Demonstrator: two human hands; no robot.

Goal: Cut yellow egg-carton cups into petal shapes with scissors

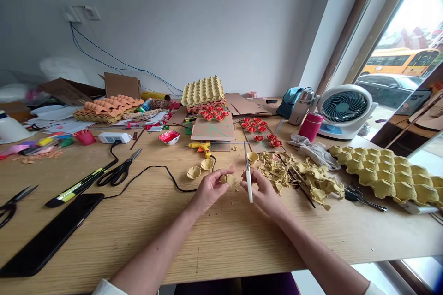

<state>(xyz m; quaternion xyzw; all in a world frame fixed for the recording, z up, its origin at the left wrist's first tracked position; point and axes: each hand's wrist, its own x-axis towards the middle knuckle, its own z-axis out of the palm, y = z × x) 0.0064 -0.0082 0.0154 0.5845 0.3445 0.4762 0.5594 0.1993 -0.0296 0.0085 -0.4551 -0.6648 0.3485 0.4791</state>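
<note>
My left hand (210,187) is closed on a small yellow egg-carton piece (229,179) just above the wooden table (221,235). My right hand (262,189) grips white-handled scissors (248,173), blades pointing up and away. The two hands are close together, the carton piece between them. Two cut yellow cups (200,168) lie just beyond my left hand. A heap of yellow carton scraps (297,173) lies right of my right hand.
A yellow egg tray (387,177) lies at the right; a fan (344,110) and red cup (310,125) behind it. Red paper roses (258,129) on cardboard, a yellow glue gun (201,147), stacked egg trays (203,92), black scissors (119,173) and a black phone (48,235) at left.
</note>
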